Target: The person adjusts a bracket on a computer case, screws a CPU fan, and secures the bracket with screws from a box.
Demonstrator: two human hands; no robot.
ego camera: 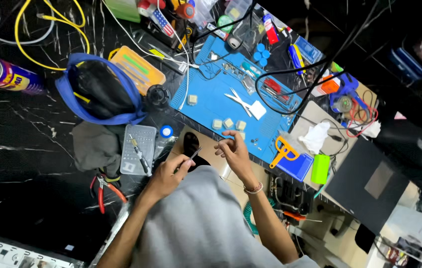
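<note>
**Tweezers held over the near edge of the blue mat**

Tweezers (194,154) sat pinched in the left hand (166,176), fingers curled closed around the shaft, tips angled up toward the right hand (233,151). The right hand's fingers were drawn narrow, thumb and forefinger close together as if on something small; what they held was too small to tell. Both hands hovered above a dark phone-shaped device (191,146) lying just at the near edge of the blue work mat (211,99).

Containers, left to right: a spray can (0,74) lay on its side on the black table (17,149). A blue-rimmed pouch (96,89) stood open, dark contents inside. An orange case (139,67) held green pieces. A clear bit tray (138,149) carried a small screwdriver (139,154). Red pliers (104,191) lay beside it. On the mat: small pale square blocks (228,123), white tweezers (240,101).
</note>
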